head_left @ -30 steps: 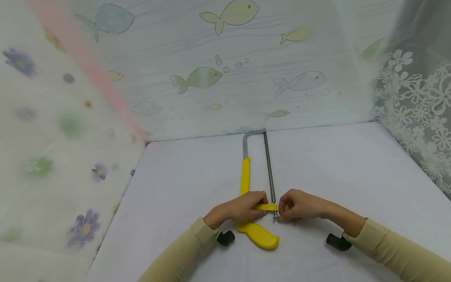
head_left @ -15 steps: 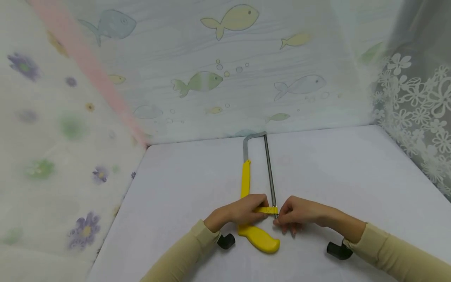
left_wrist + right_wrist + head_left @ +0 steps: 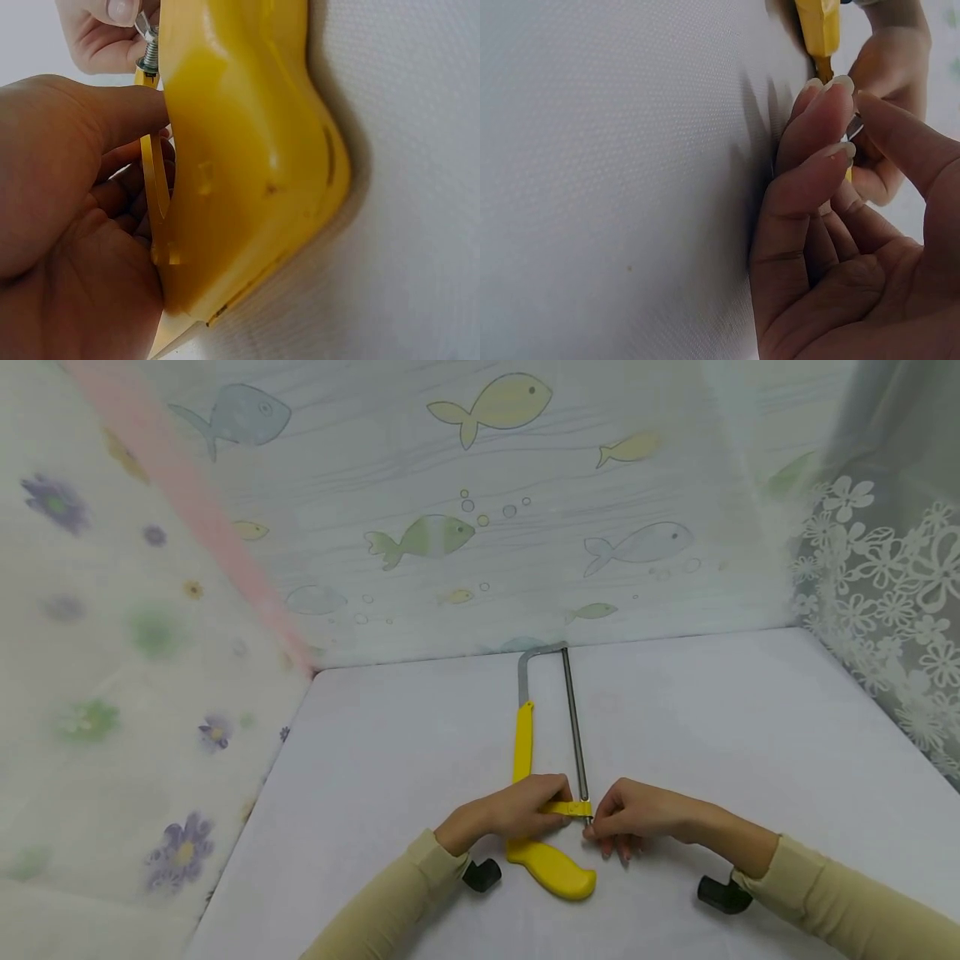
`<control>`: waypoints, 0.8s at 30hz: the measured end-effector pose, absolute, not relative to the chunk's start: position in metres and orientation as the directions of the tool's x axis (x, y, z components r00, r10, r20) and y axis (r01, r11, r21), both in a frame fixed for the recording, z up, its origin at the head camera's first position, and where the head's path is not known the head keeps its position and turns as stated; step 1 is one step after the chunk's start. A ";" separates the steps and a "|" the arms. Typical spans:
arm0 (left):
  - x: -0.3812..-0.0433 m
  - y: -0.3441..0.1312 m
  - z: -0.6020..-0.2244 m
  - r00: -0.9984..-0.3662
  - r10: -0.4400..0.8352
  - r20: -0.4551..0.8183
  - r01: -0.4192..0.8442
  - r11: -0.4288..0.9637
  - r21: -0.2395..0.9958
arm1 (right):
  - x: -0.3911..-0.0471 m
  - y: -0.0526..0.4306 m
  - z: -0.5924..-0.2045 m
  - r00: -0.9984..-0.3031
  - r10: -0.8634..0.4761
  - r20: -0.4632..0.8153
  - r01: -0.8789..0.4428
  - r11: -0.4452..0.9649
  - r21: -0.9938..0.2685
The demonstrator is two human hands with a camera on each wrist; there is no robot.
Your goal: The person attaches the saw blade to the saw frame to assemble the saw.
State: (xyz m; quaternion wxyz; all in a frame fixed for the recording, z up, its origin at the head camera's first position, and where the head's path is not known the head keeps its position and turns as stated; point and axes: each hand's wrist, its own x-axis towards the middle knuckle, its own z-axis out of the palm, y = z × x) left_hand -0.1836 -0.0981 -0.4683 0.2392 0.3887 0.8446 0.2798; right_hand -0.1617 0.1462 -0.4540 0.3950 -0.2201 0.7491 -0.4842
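Note:
A hacksaw (image 3: pixel 523 739) with a yellow handle and a grey bow lies on the white table, its dark blade (image 3: pixel 573 718) on the right side. My left hand (image 3: pixel 521 806) grips the yellow frame just above the handle, fingers curled around the crosspiece by the blade's near end. In the left wrist view, a threaded screw (image 3: pixel 151 54) with a metal wing nut (image 3: pixel 143 25) sticks out there. My right hand (image 3: pixel 641 812) pinches that wing nut between thumb and index finger, the other fingers bent below. From the right wrist, the nut is mostly hidden by the fingertips.
Black wrist-camera mounts (image 3: pixel 482 874) sit at both cuffs, close over the table (image 3: pixel 405 735). A fish-printed curtain (image 3: pixel 517 585) rises behind the saw's far end. Flowered cloth (image 3: pixel 112 693) hangs at left, and lacy sheer fabric (image 3: pixel 900 568) at right.
My right hand's fingers have turned and come over the wing nut, with the lower fingers now extending downward. The left hand and the hacksaw stay in place; the head view has tilted slightly.

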 end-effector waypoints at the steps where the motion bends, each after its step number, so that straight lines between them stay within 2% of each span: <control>1: -0.184 -0.098 -0.468 -0.584 0.790 -0.187 0.523 0.543 0.657 | -0.162 0.147 -0.454 -0.591 -0.712 -0.379 0.050 0.436 -0.899; 16: -0.184 -0.099 -0.469 -0.587 0.788 -0.186 0.533 0.549 0.644 | -0.163 0.150 -0.451 -0.606 -0.724 -0.330 -0.032 0.436 -0.899; 24: -0.185 -0.098 -0.471 -0.588 0.789 -0.179 0.535 0.546 0.645 | -0.162 0.146 -0.449 -0.585 -0.735 -0.342 -0.012 0.430 -0.903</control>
